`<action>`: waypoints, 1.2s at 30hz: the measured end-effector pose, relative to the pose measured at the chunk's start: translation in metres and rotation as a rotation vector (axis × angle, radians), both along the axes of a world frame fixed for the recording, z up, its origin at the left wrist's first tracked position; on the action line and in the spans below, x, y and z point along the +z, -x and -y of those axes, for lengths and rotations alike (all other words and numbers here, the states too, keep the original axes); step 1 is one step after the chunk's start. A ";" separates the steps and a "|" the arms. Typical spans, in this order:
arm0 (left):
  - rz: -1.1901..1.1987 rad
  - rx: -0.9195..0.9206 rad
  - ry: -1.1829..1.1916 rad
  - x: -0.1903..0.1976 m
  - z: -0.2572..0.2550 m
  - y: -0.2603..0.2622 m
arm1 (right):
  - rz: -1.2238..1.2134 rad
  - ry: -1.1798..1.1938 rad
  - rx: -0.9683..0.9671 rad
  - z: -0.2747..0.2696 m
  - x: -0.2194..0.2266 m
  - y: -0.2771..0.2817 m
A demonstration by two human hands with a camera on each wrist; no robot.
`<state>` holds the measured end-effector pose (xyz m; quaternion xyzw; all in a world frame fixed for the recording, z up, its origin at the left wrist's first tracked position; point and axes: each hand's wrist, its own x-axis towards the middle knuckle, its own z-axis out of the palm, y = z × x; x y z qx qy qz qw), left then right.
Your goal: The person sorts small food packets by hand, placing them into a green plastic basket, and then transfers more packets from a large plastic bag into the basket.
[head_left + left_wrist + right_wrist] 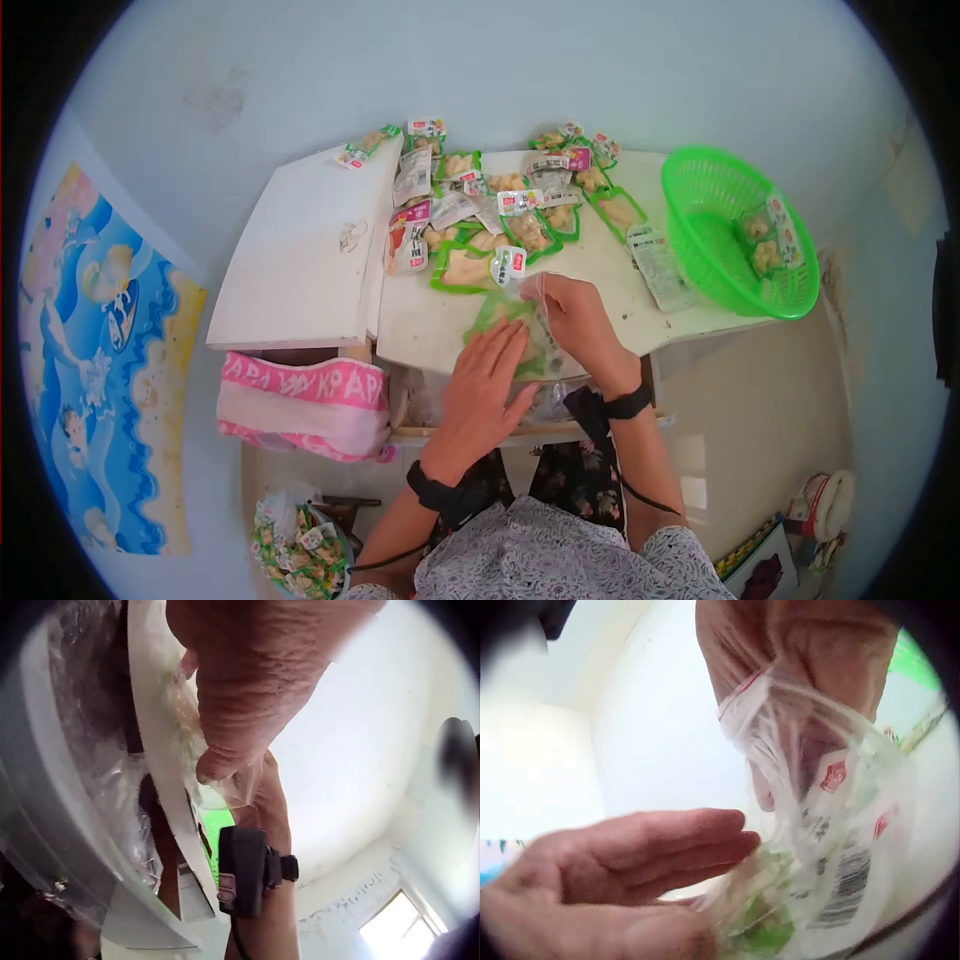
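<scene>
A clear zip bag [885, 795] with a red line at its mouth holds green-edged food packets [532, 352] near the table's front edge. The left hand [484, 380] rests on the bag with its fingers straight, thumb apart. At the bag's mouth the right hand [578, 325] grips the plastic, fingers curled; in the right wrist view some of that hand [802, 682] is behind the clear film. The left wrist view shows the left hand [247, 682] close up beside the bag.
Many sealed food packets [468, 268] lie across the back of the white table [430, 330]. A green basket [690, 220] with a few packets stands at right. A pink-white towel [300, 408] hangs left; an open drawer [420, 400] holds clear plastic.
</scene>
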<state>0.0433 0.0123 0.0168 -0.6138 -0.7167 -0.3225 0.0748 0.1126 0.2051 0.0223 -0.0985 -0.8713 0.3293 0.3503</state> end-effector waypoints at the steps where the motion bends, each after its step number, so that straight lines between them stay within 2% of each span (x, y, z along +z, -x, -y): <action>1: 0.029 0.010 0.010 0.001 -0.005 -0.002 | 0.124 -0.064 -0.071 -0.003 0.005 -0.004; 4: 0.150 0.035 0.015 0.002 -0.010 -0.006 | -0.043 0.096 -0.020 -0.004 -0.010 -0.015; 7: 0.312 0.050 -0.026 0.007 -0.007 -0.002 | 0.146 0.664 -0.093 0.012 -0.003 -0.050; 9: 0.418 0.072 -0.033 0.016 -0.010 0.009 | 0.001 0.687 -0.097 0.022 -0.016 -0.060; 10: 0.310 0.067 -0.040 0.017 -0.013 0.016 | -0.075 0.695 -0.098 0.027 -0.020 -0.063; 12: 0.088 0.054 -0.063 0.017 -0.021 0.030 | -0.072 0.749 -0.090 0.039 -0.023 -0.070; 13: 0.062 0.036 -0.030 0.019 -0.027 0.035 | -0.072 0.774 -0.085 0.044 -0.023 -0.071; 15: 0.011 -0.001 0.039 0.022 -0.037 0.043 | -0.052 0.556 -0.122 0.050 -0.024 -0.070; 18: 0.085 -0.153 0.089 0.017 -0.049 0.051 | 0.002 0.262 -0.177 0.050 -0.022 -0.074; 20: 0.092 -0.166 0.183 0.013 -0.055 0.058 | 0.046 0.078 -0.203 0.050 -0.020 -0.075; 24: 0.074 -0.134 0.293 0.022 -0.060 0.066 | -0.020 0.111 -0.193 0.046 -0.022 -0.078; 27: 0.193 -0.118 0.423 0.017 -0.065 0.077 | -0.051 0.148 -0.220 0.046 -0.023 -0.078; 30: 0.222 -0.003 0.188 -0.001 -0.062 0.075 | -0.053 0.246 -0.249 0.042 -0.024 -0.075; 33: 0.286 0.092 0.091 -0.006 -0.056 0.071 | 0.041 0.318 -0.256 0.034 -0.022 -0.072; 36: 0.335 0.065 0.018 -0.008 -0.053 0.070 | 0.065 0.431 -0.257 0.031 -0.022 -0.066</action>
